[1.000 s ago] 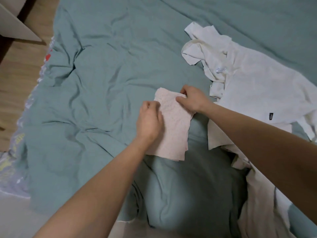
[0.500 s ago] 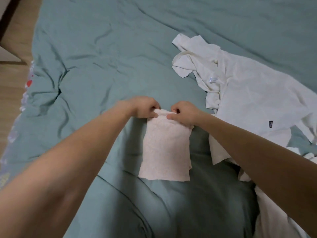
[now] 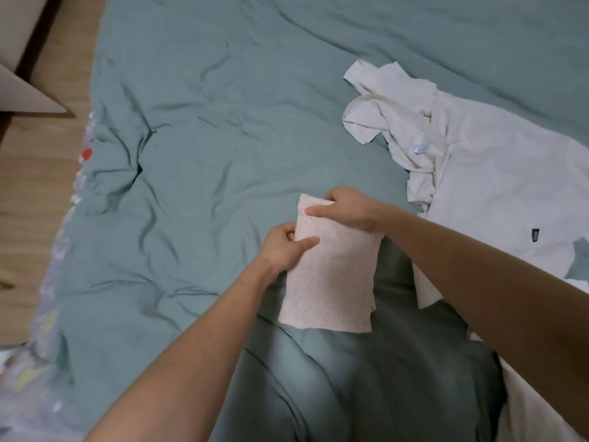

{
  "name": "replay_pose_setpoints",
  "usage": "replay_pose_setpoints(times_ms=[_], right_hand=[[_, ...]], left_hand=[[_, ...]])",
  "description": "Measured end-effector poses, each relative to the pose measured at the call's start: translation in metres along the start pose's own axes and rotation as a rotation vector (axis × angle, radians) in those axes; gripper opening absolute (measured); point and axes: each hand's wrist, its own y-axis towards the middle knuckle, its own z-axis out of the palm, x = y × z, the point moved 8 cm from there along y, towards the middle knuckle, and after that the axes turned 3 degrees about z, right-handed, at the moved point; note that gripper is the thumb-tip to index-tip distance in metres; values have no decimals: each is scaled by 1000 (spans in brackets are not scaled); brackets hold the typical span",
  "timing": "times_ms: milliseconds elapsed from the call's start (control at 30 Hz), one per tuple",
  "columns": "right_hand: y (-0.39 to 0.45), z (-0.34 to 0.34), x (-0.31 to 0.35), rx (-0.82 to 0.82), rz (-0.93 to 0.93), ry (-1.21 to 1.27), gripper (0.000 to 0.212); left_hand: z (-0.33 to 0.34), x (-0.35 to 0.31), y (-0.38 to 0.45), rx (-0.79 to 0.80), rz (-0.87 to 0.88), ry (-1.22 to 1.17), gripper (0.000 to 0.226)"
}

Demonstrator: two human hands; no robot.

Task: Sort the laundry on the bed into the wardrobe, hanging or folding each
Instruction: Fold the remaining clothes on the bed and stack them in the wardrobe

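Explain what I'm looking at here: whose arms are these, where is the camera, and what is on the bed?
There is no machine: a person works with bare hands, filmed by a wide-angle camera worn on the head, looking down. The surface is a bed covered with a wrinkled grey-green quilt. The left hand pinches the left edge of a small folded pale pink cloth; the right hand grips its top edge. Its lower part lies on the quilt. To the right lies a crumpled pile of cream-white garments, untouched. A wooden floor shows at the left.

Dim soft light, blurred wide-angle edges
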Motion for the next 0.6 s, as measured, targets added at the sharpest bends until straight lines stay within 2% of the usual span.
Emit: replay_pose_setpoints(times_ms=[100, 200, 267, 400, 467, 533, 600], right_hand=[[-21, -11, 24, 25, -147, 169, 38], [-55, -36, 68, 4, -330, 192, 27], [-81, -53, 106, 4, -447, 157, 25], [-124, -77, 181, -66, -621, -161, 20], [-147, -84, 226, -187, -739, -440, 26], [-171, -82, 273, -294, -884, -723, 23], [-194, -82, 317, -377, -961, -813, 16]], left_hand=[[-6, -10, -22, 79, 56, -107, 32], [-15, -16, -52, 108, 47, -28, 42], [-23, -23, -75, 65, 36, -19, 36], [-59, -39, -122, -56, 70, -51, 14], [-86, -38, -146, -119, 77, -64, 21], [-118, -39, -176, -202, 90, -120, 23], [-151, -40, -210, -270, 116, -193, 19]])
